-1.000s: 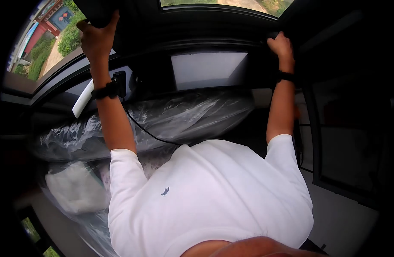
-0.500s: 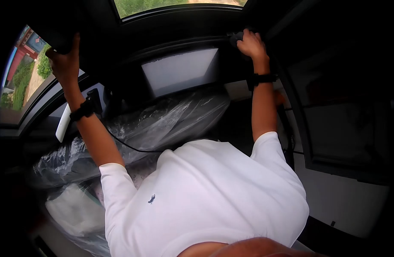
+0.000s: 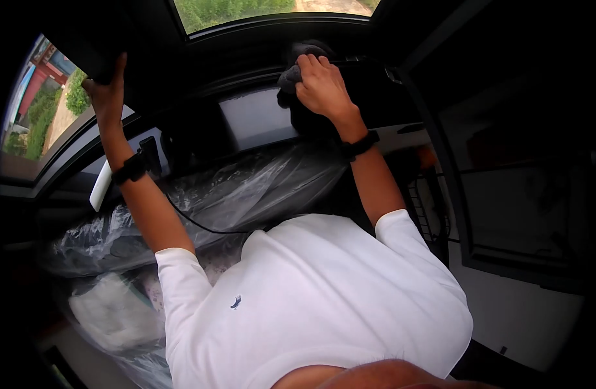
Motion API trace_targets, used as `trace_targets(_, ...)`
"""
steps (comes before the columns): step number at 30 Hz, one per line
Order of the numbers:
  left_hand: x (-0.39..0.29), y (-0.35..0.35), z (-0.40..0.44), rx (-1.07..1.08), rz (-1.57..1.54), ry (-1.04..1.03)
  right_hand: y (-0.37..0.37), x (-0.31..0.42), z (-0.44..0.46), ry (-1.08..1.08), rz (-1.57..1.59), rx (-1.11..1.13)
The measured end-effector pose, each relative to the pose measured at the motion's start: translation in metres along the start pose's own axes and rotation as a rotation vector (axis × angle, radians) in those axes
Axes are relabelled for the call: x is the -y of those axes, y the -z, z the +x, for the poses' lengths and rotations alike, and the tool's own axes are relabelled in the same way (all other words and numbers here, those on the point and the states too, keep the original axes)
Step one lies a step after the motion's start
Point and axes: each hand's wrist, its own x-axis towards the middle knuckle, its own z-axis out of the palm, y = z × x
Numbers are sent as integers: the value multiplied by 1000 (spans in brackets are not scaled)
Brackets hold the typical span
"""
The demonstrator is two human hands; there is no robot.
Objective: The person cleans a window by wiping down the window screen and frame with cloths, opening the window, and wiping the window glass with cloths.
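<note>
Gap between left forearm (image 3: 142,204) and right forearm (image 3: 374,178) looks passable, over the plastic-wrapped bundle (image 3: 246,188), but a black cable (image 3: 207,228) cuts across its lower left. White bar (image 3: 101,187) and black box (image 3: 149,154) crowd the left wrist; the dark upright frame (image 3: 455,194) blocks sideways room right of the right forearm. Upper corners too dark to tell.

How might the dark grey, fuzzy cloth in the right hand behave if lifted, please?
The dark grey, fuzzy cloth would probably sag, since it bunches softly under the right hand. Its matte, textured surface suggests little slipping. With no rigid edge visible, breakage seems unlikely.
</note>
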Motion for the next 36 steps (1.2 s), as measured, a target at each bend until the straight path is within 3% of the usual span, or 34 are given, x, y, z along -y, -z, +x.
trace_targets(2, -10, 2, -5, 0, -91, 59, 8, -22, -2, -126, -8, 3)
trace_targets(8, -5, -4, -6, -38, -210, -62, 55, -105, -2, -545, 3, -132)
trace_targets(10, -6, -8, -9, -101, -201, -77, 52, -116, 2, -565, 55, -143)
trace_targets(12, -8, -7, -13, -114, -184, -46, 25, -120, 5, -440, -63, -136)
trace_targets(16, -3, -14, -9, -127, -214, 63, 13, -35, 16, -250, -115, -132)
trace_targets(18, -28, -12, -19, -109, -446, 110, 0, -4, 17, -109, -4, -159)
trace_targets(20, -21, -12, -14, -51, -599, 165, 4, 5, 20, -116, 155, -37)
trace_targets(25, -8, -17, -11, -60, -649, 126, 40, -52, 18, -508, -68, -71)
trace_targets(27, -16, -18, -15, -119, -667, 130, 38, -107, 16, -543, -65, -183)
trace_targets(30, -28, -20, -23, -175, -696, 144, 35, -122, 16, -536, -172, -258)
trace_targets(31, -26, -22, -20, -165, -700, 141, 39, -117, 20, -546, -175, -260)
trace_targets(33, -19, -26, -20, -209, -677, 172, 42, -97, 25, -571, -282, -18)
trace_targets(35, -27, -21, -27, -154, -703, 195, 37, -69, 29, -470, -183, -267)
trace_targets(36, -32, -19, -29, -129, -733, 207, 36, -58, 33, -487, -179, -184)
